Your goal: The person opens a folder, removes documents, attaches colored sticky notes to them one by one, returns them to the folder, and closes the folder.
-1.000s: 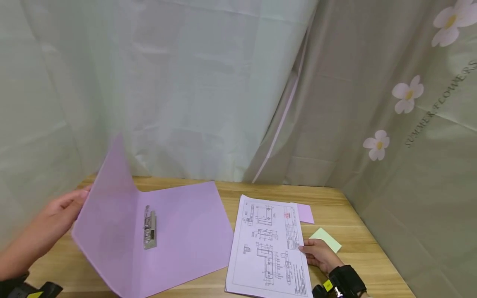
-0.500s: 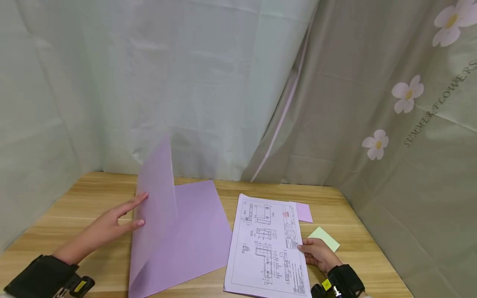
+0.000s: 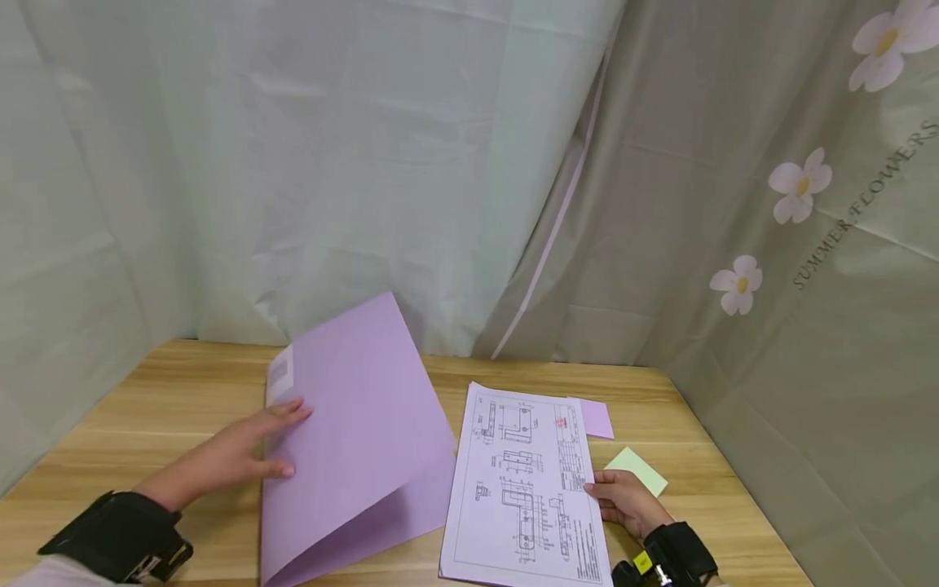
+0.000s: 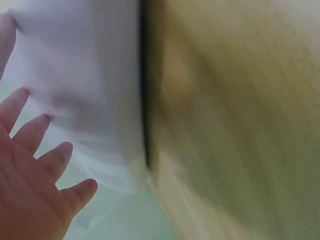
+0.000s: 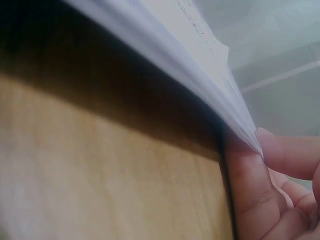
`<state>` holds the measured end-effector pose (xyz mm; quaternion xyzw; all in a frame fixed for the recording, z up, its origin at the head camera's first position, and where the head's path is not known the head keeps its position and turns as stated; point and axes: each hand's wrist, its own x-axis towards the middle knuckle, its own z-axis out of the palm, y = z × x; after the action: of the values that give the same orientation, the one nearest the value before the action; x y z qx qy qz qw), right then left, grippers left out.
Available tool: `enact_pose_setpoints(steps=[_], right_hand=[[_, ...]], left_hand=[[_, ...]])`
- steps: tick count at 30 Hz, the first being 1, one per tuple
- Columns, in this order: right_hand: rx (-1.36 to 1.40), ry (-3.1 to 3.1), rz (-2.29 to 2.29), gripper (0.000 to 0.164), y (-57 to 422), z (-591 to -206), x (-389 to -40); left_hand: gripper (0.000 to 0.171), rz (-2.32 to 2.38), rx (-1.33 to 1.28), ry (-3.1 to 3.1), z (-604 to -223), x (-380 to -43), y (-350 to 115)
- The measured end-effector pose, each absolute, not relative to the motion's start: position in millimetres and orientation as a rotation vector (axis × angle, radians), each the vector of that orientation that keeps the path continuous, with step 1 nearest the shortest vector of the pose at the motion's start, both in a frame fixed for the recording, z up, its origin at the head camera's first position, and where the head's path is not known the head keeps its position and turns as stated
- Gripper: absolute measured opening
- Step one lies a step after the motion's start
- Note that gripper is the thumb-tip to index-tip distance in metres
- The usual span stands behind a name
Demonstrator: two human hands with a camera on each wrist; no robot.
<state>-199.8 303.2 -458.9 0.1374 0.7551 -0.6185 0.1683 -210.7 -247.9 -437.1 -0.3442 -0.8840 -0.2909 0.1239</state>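
In the head view a purple clip folder (image 3: 352, 424) lies left of centre, its cover folded over but still raised along the right and near edges. My left hand (image 3: 227, 456) touches the cover near the spine with spread fingers; the left wrist view shows those fingers (image 4: 55, 160) straight against the pale surface. To the right is a stack of printed technical drawings (image 3: 524, 481). My right hand (image 3: 627, 499) pinches the stack's right edge between thumb and fingers, as the right wrist view shows with the paper edge (image 5: 220, 105) lifted above the wood. The folder's metal clip is hidden under the cover.
A purple sticky-note pad (image 3: 597, 418) shows partly behind the drawings' upper right. A light green note pad (image 3: 637, 470) lies beside my right hand. The wooden table (image 3: 704, 489) meets hanging curtains (image 3: 411, 204) at its back and sides.
The folder cover has swung from standing open on the left over to the right, covering the clip. My left hand moved right with it. My right hand stays on the drawings.
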Motion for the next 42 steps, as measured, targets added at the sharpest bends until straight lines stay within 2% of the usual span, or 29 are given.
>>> enact_pose_setpoints(steps=[9,22,30,38,42], right_hand=[[0.351,2.135,-1.774,0.036,305,-462,-201],[0.362,2.129,-1.773,0.037,304,-464,-199],[0.389,2.155,-1.759,0.035,304,-463,-200],[0.387,2.165,-1.771,0.036,302,-463,-200],[0.392,2.158,-1.775,0.038,303,-463,-200]], left_hand=[[0.067,-0.754,-0.86,-2.73,-456,-208,-248],[0.071,-0.517,-0.659,-3.035,-444,-200,-233],[0.071,-0.393,-0.623,-3.049,-440,-191,-245],[0.078,-0.132,-0.386,-3.139,-442,-172,-262],[0.072,-0.085,-0.288,-3.133,-440,-166,-266]])
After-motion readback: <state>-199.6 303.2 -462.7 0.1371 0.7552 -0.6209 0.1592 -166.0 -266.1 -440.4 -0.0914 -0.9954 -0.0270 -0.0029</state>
